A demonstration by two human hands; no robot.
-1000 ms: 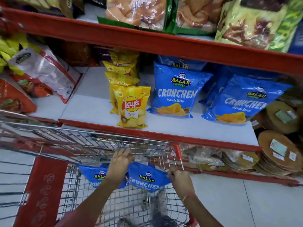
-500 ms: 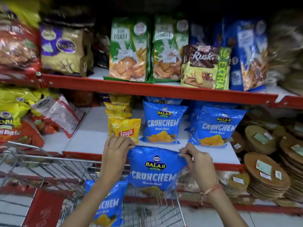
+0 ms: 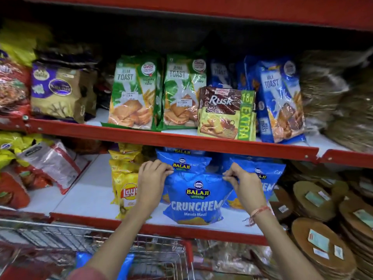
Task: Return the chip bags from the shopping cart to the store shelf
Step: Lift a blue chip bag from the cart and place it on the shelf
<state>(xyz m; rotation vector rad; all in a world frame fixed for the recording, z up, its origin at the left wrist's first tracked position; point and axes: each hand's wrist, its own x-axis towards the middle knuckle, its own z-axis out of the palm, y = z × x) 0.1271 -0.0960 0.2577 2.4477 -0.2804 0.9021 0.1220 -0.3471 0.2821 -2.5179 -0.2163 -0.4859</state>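
A blue Crunchem bag [image 3: 194,199] is being set upright on the white lower shelf [image 3: 84,201], in front of the same-brand blue bag behind it [image 3: 182,161] and just right of the yellow Lay's bags [image 3: 126,184]. To do this step well, the bag's bottom edge is best seated flat on the shelf, well back from the red front lip [image 3: 96,220], label facing out, and leaned lightly against the bag behind so it is not tipped forward once released; the top corners are to be let go together, since the puffed bag is judged light and prone to sliding. The left hand [image 3: 151,183] is pinched closed on the bag's upper left corner, fingers curled over the top seam. The right hand [image 3: 245,185] is pinched closed on the upper right corner, thumb and fingertips meeting on the foil. Grip on both sides is narrow, only the seam held, not the body of the bag. Whether the bag's base is fully resting on the shelf cannot be told for certain; it appears touching or nearly so. At least one more blue bag [image 3: 83,259] is seen near, low in the shopping cart [image 3: 50,237], so more of the task is judged left.
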